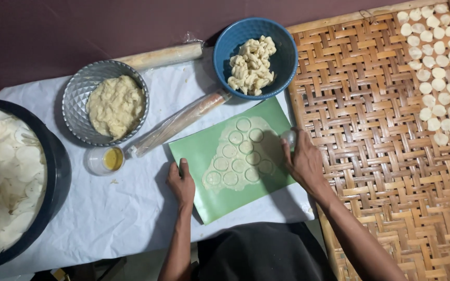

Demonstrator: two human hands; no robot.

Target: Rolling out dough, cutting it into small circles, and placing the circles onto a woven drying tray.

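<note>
A thin sheet of pale dough (241, 153) lies on a green mat (199, 151), marked with several round cut circles. My left hand (182, 182) presses flat on the mat's left edge. My right hand (302, 158) is at the mat's right edge, closed on a small clear round cutter (288, 137) that rests at the dough's right side.
A blue bowl (282, 57) holds dough scraps, a silver bowl (76, 104) holds a dough lump. A wrapped rolling pin (178, 122), a second roller (162, 54) and a small oil cup (105, 160) lie on white paper. A woven bamboo tray (371, 130) carries dough discs (438, 78); a black basin (53, 171) holds white discs.
</note>
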